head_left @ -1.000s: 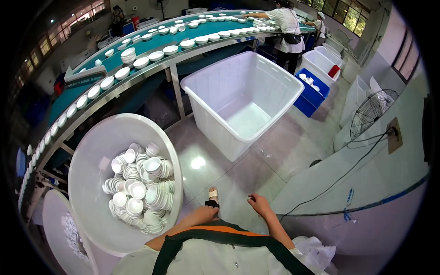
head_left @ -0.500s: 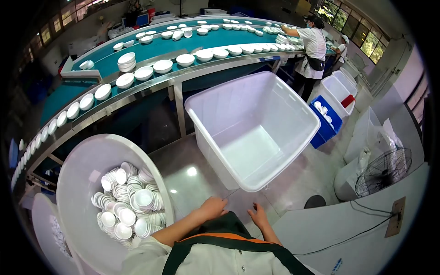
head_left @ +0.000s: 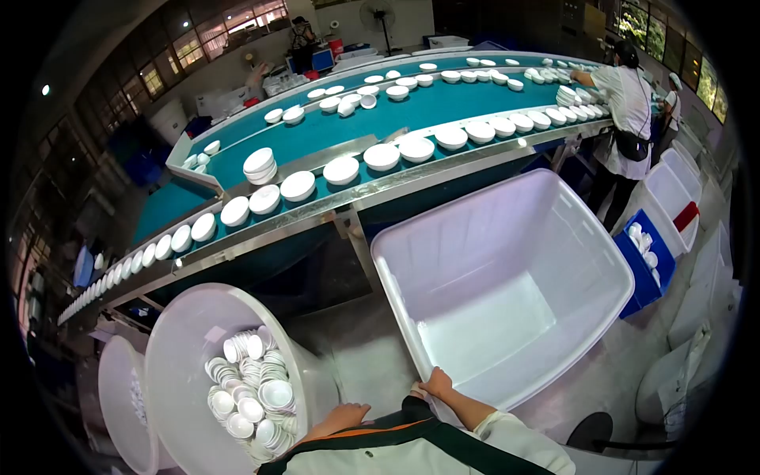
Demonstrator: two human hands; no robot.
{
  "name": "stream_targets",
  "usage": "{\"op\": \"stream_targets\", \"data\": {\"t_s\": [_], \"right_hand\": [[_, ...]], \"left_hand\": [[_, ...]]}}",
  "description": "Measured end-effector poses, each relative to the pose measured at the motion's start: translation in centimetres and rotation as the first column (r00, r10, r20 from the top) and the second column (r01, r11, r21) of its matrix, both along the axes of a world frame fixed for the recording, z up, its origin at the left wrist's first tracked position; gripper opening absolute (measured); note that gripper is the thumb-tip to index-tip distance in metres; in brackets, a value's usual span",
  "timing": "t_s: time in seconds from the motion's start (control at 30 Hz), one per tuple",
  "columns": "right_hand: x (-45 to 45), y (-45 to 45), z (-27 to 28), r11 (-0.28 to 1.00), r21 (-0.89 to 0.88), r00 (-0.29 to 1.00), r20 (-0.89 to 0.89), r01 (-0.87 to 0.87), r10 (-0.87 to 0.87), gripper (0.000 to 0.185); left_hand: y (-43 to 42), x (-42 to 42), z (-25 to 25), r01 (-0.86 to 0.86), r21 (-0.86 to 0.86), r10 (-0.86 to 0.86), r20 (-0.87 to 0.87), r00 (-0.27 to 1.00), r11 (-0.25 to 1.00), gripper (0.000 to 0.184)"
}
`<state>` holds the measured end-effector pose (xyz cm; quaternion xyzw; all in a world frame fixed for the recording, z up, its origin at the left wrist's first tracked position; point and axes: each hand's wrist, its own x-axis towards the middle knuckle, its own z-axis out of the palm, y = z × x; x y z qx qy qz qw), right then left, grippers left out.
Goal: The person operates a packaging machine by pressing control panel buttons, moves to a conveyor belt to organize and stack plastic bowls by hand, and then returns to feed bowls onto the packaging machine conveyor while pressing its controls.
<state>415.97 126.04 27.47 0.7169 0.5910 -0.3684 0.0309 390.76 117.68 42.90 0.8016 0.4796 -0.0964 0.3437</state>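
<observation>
My left hand is low in the head view, beside the round white bin. Its fingers stretch to the right and nothing shows in them. Many small white bowls lie nested in the bin. My right hand is at the near left rim of the large white rectangular tub, fingers curled and closed. Dark apron cloth lies right by those fingers; whether they grip the cloth or the rim is hidden. The tub holds nothing visible.
A teal conveyor with a metal edge curves across the back, carrying rows of white bowls. A co-worker stands at its right part. A blue crate with white ware stands right of the tub. Another bin is at the left.
My view has swung left and up, so everything appears lower and further right. My right hand has come to the tub's near rim and closed. My left hand has moved lower.
</observation>
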Motion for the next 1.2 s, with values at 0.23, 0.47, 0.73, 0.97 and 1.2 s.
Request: {"op": "stream_targets", "data": {"t_s": [0.23,0.47,0.73,0.97,1.2], "right_hand": [[4.0,-3.8,2.0,0.996,0.075,0.999,-0.019,-0.043,0.045,0.064],[16.7,-16.5,5.6,0.973,0.218,0.994,0.062,0.071,-0.087,0.055],[25.7,-25.0,6.3,0.908,0.000,0.797,0.479,0.418,-0.367,0.046],[21.2,-21.3,3.6,-0.210,0.653,-0.168,-0.127,0.727,-0.978,0.069],[21.4,-19.6,-1.4,-0.731,0.477,-0.622,-0.397,0.489,-0.675,0.076]], "left_hand": [[8.3,5.1,3.1,-0.070,0.157,0.067,0.023,0.997,0.985,0.043],[17.2,10.4,3.3,-0.089,-0.009,0.090,0.185,0.979,0.996,0.041],[24.5,16.1,-4.5,-0.260,0.013,0.250,0.234,0.940,0.966,0.054],[37.1,23.1,-10.3,-0.522,-0.106,0.522,0.357,0.774,0.846,0.053],[44.8,35.5,-10.3,-0.480,-0.451,0.623,0.248,0.742,0.752,0.068]]}}
